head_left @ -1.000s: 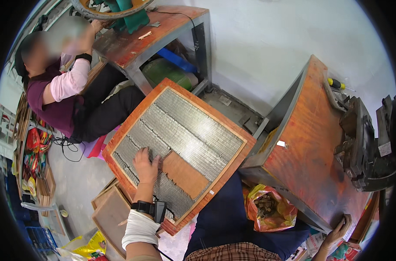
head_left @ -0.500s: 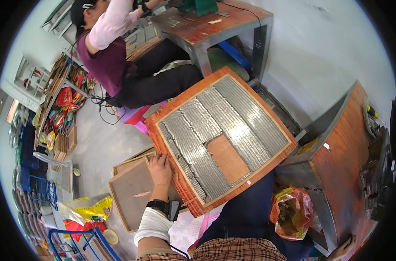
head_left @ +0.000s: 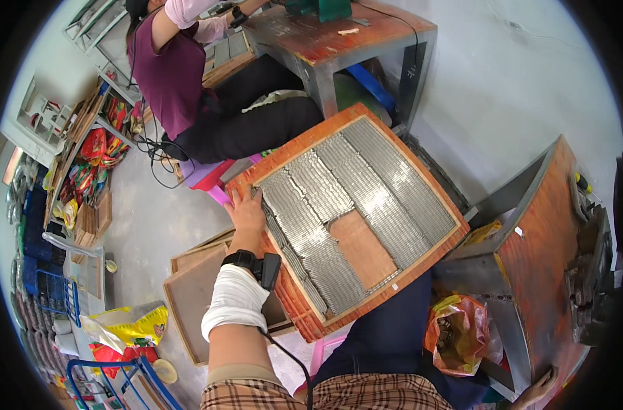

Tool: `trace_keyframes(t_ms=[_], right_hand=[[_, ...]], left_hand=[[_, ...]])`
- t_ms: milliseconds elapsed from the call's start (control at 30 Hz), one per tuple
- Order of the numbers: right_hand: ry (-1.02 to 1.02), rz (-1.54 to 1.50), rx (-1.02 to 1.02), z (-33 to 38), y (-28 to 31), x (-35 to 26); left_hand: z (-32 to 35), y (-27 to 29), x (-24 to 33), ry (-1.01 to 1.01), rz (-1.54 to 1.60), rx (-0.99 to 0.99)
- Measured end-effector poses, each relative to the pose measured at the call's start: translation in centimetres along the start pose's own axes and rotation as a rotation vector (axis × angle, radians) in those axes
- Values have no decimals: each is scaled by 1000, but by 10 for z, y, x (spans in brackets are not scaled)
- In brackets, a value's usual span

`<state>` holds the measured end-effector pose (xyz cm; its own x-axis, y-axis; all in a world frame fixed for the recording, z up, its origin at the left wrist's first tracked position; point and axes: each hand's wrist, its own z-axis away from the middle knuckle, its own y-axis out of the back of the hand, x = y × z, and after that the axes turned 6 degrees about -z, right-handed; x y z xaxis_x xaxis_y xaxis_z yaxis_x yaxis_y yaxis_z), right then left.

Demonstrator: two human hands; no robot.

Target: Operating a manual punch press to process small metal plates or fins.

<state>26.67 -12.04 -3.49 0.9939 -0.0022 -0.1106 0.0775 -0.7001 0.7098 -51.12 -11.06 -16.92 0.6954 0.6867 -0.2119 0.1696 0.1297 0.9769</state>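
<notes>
A square wooden tray (head_left: 294, 301) with a reddish-brown rim lies tilted across my lap. Rows of small silvery metal pieces (head_left: 387, 178) fill most of it, and a rectangular patch of bare wood (head_left: 363, 249) shows toward its near side. My left hand (head_left: 247, 210) rests on the tray's left rim, its fingers spread apart. At the lower right edge of the view, my right hand (head_left: 537, 388) is against the near edge of a worn wooden-topped table (head_left: 537, 253). Its fingers are mostly cut off from sight.
Ahead, a co-worker in a purple top (head_left: 164, 72) sits at another metal-legged table (head_left: 311, 41). Wooden trays (head_left: 202, 301) lean at my left, near a yellow bag (head_left: 137, 324) and blue metal frame (head_left: 130, 369). A red-yellow plastic bag (head_left: 458, 335) holds small pieces beside my right leg.
My left hand has slid forward along the tray's left rim, and its fingers have spread. The co-worker's upper body has shifted slightly. The tray stays nearly where it was.
</notes>
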Motion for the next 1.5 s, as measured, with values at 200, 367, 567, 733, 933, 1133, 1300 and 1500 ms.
trace_keyframes(t_ms=[200,367,567,733,933,1133,1300,1500], right_hand=[[-119,-60,-135,24,-22,115],[-116,-55,-137,23,-19,104],[-95,-16,-123,25,-20,112],[-134,-21,-154,24,-22,109],[-69,9,-118,21,-18,94],[-136,-96,-111,17,-16,65],[-99,-133,-75,18,-13,48],[-84,-115,-59,16,-9,48]], left_hand=[[50,7,11,-183,-41,113],[100,2,20,-331,49,247],[133,4,28,-382,126,275],[144,4,30,-366,159,258],[169,9,41,-465,204,227],[203,28,50,-560,250,251],[245,30,61,-651,346,218],[250,29,62,-667,360,234]])
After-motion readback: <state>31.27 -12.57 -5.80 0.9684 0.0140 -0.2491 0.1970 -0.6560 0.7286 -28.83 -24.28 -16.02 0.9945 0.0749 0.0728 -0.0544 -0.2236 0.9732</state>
